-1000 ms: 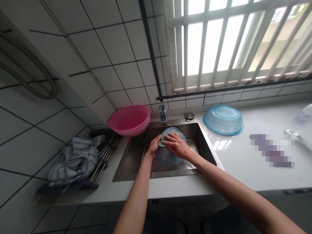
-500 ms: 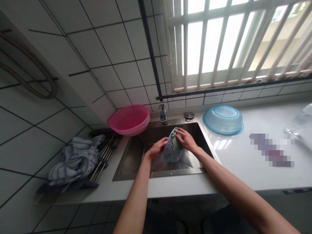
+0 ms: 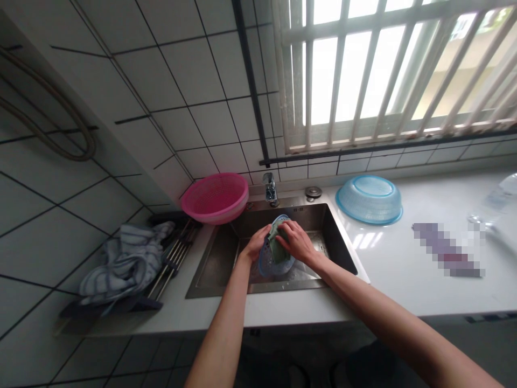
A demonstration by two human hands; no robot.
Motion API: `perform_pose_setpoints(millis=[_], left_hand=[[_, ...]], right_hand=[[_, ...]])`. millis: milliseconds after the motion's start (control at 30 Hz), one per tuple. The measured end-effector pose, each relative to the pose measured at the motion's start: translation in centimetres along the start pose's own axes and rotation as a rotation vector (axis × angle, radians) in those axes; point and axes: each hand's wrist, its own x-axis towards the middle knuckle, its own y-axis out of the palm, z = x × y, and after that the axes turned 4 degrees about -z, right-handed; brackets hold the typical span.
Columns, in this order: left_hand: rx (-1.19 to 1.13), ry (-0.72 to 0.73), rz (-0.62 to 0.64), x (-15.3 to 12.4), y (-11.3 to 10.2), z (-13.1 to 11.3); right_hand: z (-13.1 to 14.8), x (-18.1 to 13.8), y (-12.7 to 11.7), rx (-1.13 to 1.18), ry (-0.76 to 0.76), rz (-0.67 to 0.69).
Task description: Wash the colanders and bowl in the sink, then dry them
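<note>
Strainer (image 3: 266,267) is tilted in the sink (image 3: 208,276); can't tell if it touches the bottom. Left hand (image 3: 255,245): grip pinching the strainer's left edge, fingertips partly hidden. Right hand (image 3: 298,242): grip closed over the green cloth (image 3: 280,250), fingers bent, cloth against the strainer. Tap (image 3: 270,189) is behind the sink. Pink basin (image 3: 216,199) at the sink's back left corner; blue basin (image 3: 369,199) upside down on the bench (image 3: 388,275), right side.

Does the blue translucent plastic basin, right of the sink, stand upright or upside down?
Upside down. The blue translucent plastic basin shows its base on top; its wider rim rests on the white counter.
</note>
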Motion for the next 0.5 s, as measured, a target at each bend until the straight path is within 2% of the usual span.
perform_pose_setpoints(millis=[100,233,500], left_hand=[[0.01,0.095,-0.027,0.1,-0.6,-0.4],[-0.031,0.088,-0.073,0.6,-1.2,-0.3],[0.09,0.084,-0.315,1.3,-1.7,0.1]], right_hand=[[-0.2,-0.2,0.1,0.043,-0.051,0.012],[0.0,-0.3,0.0,0.023,-0.096,0.04],[1.4,-0.3,0.8,0.051,-0.452,0.314]])
